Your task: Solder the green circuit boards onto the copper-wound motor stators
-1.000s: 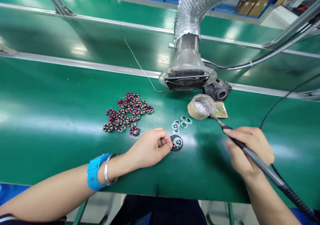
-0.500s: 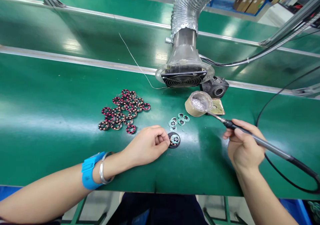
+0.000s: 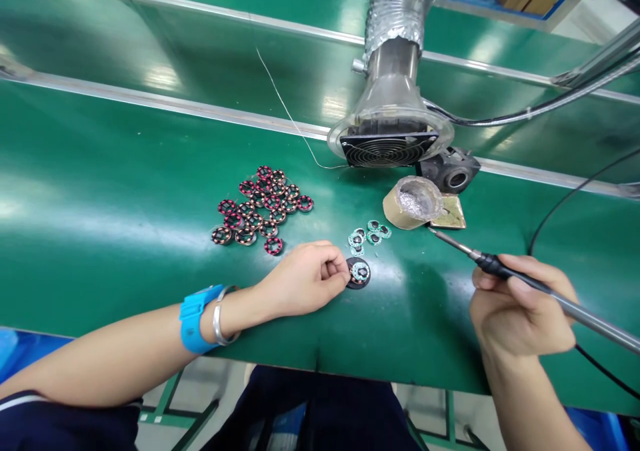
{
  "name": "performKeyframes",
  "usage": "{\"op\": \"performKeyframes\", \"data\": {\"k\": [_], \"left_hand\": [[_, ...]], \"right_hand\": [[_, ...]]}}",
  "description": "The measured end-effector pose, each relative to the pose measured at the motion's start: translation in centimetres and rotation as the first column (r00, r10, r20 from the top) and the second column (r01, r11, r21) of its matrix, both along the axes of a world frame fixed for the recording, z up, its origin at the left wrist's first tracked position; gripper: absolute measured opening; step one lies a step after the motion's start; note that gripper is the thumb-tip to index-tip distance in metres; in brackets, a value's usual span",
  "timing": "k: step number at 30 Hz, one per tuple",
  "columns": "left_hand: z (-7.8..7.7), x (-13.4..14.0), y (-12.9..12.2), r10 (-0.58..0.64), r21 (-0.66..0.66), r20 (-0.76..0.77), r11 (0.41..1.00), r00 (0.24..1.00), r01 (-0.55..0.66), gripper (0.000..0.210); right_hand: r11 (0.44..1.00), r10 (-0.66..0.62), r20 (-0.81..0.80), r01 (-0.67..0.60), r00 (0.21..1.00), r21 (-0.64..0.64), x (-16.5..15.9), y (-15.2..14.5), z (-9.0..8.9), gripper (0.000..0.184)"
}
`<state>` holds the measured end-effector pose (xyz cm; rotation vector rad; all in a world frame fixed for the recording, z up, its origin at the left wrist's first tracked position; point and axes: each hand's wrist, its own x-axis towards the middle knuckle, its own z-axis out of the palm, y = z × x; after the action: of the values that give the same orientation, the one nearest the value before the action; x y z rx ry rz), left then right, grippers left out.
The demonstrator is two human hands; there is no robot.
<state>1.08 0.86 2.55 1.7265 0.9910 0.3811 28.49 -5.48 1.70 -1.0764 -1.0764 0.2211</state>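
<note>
My left hand (image 3: 306,279) is closed, thumb and fingertips pinched at the left edge of a wound coil ring (image 3: 352,279). That ring sits in a round black holder (image 3: 359,286), a small green-and-white circuit board (image 3: 361,271) lying on top. The fingers partly hide the ring. In my right hand (image 3: 523,307) is a soldering iron (image 3: 500,267), held like a pen. Its bare tip points up and left, just in front of a tan cup (image 3: 399,212) with silvery solder-like material inside. Several loose small round circuit boards (image 3: 373,237) lie just behind the black holder.
Several wound coil rings (image 3: 257,219), red and copper, are grouped left of centre. A fume extractor hood (image 3: 390,137) hangs over the bench's back. Behind the cup stand a dark iron stand (image 3: 453,171) and a yellowish pad (image 3: 450,212). Thin wire (image 3: 285,107) rises beside the hood.
The soldering iron has moved back from the cup's rim toward the right and front. My left hand stays at the coil ring. The whole view has shifted slightly.
</note>
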Motion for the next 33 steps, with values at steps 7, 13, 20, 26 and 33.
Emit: {"op": "performKeyframes", "data": {"k": [7,13,20,26,33], "left_hand": [[0.0,-0.1,0.1,-0.011,0.006,-0.008,1.000,1.000,0.011,0.009],[0.0,0.0,0.1,-0.004,0.018,0.000,1.000,1.000,0.004,0.007],[-0.3,-0.4,0.1,-0.035,0.154,0.020,0.988,0.999,0.031,0.026],[-0.9,-0.4,0.2,-0.114,0.128,0.127,0.987,0.985,0.098,0.041],[-1.6,0.0,0.4,-0.168,0.207,0.180,0.970,0.969,0.130,0.043]], "right_hand": [[1.000,-0.021,0.108,0.023,0.994,-0.020,0.4,0.5,-1.1,0.029],[0.981,-0.171,0.244,0.142,0.955,0.134,0.0,0.0,-0.8,0.020],[0.961,0.229,0.576,-0.088,0.785,-0.261,-4.2,-1.3,0.8,0.033],[0.887,0.460,0.731,-0.291,0.504,-0.358,-6.9,0.9,0.6,0.022],[0.857,0.502,0.629,-0.240,0.594,-0.457,-6.5,0.4,0.9,0.032]]}}
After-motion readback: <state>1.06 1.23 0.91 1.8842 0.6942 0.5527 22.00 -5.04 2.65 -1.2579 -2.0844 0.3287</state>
